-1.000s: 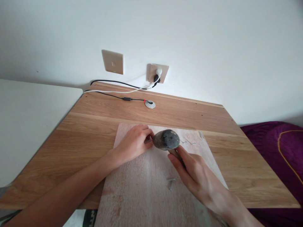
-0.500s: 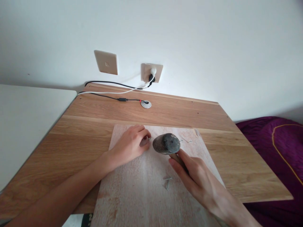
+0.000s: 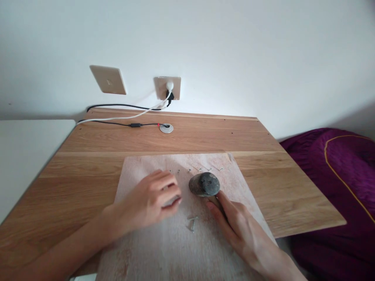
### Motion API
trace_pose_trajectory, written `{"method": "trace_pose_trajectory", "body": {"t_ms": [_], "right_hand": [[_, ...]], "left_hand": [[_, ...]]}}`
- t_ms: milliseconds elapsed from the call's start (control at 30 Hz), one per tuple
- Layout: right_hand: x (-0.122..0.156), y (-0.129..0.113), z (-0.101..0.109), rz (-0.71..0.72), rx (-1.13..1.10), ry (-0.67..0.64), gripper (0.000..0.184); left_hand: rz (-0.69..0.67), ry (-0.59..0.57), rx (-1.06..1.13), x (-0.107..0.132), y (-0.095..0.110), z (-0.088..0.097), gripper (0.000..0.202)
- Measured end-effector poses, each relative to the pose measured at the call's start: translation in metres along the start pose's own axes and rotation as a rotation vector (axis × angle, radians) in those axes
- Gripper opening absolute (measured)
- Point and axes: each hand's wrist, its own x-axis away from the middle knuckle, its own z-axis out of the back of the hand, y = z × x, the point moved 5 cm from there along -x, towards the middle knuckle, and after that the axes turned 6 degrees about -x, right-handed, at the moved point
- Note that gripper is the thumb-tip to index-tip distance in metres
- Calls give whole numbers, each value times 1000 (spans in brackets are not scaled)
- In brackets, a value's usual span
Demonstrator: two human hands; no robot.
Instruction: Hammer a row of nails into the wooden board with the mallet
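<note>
A pale plywood board [image 3: 164, 249] lies on the wooden desk [image 3: 96, 156]. My right hand [image 3: 234, 230] is wrapped round the handle of a hammer [image 3: 204, 184], whose dark round head hovers over the board's middle. My left hand [image 3: 152, 201] hangs just above the board left of the hammer head, fingers curled and slightly blurred; whether it holds anything does not show. A row of several small nails [image 3: 199, 170] stands in the board near its far edge. A few loose nails [image 3: 191, 223] lie on the board between my hands.
Black and white cables [image 3: 123, 117] run along the desk's back edge from a wall socket [image 3: 167, 87] to a round grommet [image 3: 166, 128]. A blank wall plate [image 3: 108, 80] is left of the socket. A purple cushion [image 3: 336, 183] lies right of the desk, a white surface [image 3: 26, 148] left.
My left hand has drawn back from the nail row toward me, uncovering the nails near the board's far edge. The hammer stays about where it was. The view has swung right.
</note>
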Motion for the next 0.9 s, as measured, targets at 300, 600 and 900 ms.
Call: {"method": "trace_pose_trajectory", "body": {"t_ms": [300, 600, 900], "right_hand": [[-1, 3, -3, 69, -8, -1, 21], [-2, 3, -2, 74, 9, 16, 23], [0, -3, 3, 77, 87, 44, 26]], "left_hand": [[-208, -181, -218, -6, 76, -21, 9], [-193, -167, -121, -8, 47, -9, 13], [476, 133, 125, 19, -78, 21, 6]]}}
